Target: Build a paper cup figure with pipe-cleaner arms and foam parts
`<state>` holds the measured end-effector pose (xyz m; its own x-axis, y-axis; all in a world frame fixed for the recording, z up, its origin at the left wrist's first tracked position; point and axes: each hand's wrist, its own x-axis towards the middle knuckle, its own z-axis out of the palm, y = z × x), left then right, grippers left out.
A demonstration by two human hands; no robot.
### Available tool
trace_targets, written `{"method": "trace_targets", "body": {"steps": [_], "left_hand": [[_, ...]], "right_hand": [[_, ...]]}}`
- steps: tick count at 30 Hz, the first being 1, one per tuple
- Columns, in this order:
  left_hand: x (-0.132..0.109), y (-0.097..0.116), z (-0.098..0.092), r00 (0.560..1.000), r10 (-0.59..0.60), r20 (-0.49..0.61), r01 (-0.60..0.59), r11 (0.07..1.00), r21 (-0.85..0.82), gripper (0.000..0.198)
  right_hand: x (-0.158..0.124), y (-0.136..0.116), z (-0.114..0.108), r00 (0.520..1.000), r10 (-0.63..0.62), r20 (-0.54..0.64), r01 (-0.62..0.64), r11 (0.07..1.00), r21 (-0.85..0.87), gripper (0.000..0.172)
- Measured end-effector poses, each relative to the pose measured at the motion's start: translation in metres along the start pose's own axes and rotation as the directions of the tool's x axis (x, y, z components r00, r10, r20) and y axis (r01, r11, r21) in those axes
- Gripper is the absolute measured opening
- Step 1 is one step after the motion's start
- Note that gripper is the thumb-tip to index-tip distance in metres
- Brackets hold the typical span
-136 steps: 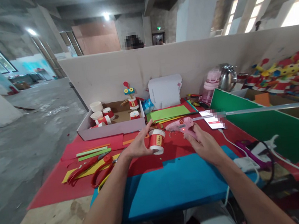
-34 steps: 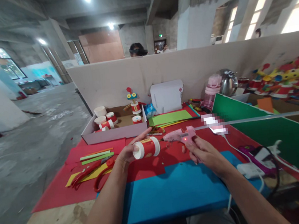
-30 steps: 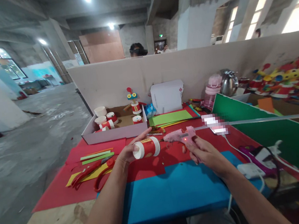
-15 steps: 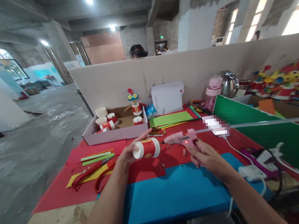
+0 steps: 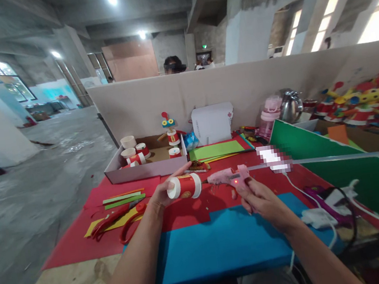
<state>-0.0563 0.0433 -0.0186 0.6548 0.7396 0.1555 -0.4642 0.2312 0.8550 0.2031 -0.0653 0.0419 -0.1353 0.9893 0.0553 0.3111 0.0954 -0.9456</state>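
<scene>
My left hand [image 5: 163, 194] is closed round a red and white paper cup [image 5: 185, 186], held on its side above the table with one end facing right. In my right hand [image 5: 257, 196] is a pink hot glue gun [image 5: 227, 177], its small light glowing orange-red. The gun's nozzle points left at the cup's right end; whether it touches the cup I cannot tell. A long clear glue stick [image 5: 338, 158] sticks out of the back of the gun. Red-handled scissors [image 5: 130, 222] lie left of my left hand, partly over yellow paper [image 5: 114, 221].
A shallow box [image 5: 147, 170] at the back left holds several cups and a cup figure [image 5: 172, 135]. Green paper [image 5: 216, 150] lies behind the glue gun. A green board [image 5: 346, 163], a power strip [image 5: 338, 208] and white cables are at the right. A partition [image 5: 155, 95] stands behind.
The cup and my left hand have shifted very slightly left. The glue gun stays nearly in place, its nozzle still directed at the cup's end.
</scene>
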Motion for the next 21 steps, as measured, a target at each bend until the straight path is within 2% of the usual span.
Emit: {"method": "trace_targets", "body": {"steps": [6, 12, 17, 21], "left_hand": [[0.0013, -0.0014, -0.0005, 0.999, 0.029, -0.025, -0.029, 1.0, 0.005, 0.098], [0.0024, 0.0023, 0.0037, 1.0, 0.024, 0.013, -0.023, 0.999, -0.031, 0.101], [0.0033, 0.0032, 0.0031, 0.999, 0.049, 0.004, -0.049, 0.998, -0.037, 0.104], [0.0055, 0.0001, -0.0003, 0.996, 0.08, -0.042, -0.083, 0.995, -0.056, 0.102]], "right_hand": [[-0.0005, 0.0013, 0.0007, 1.0, -0.01, 0.015, 0.01, 1.0, 0.001, 0.046], [-0.0015, 0.001, 0.0026, 1.0, -0.019, 0.016, 0.019, 1.0, 0.017, 0.046], [-0.0035, -0.0013, 0.0026, 1.0, -0.007, 0.024, 0.006, 1.0, 0.011, 0.045], [-0.0021, -0.0002, 0.002, 0.998, -0.036, -0.042, 0.036, 0.999, 0.005, 0.042]]}}
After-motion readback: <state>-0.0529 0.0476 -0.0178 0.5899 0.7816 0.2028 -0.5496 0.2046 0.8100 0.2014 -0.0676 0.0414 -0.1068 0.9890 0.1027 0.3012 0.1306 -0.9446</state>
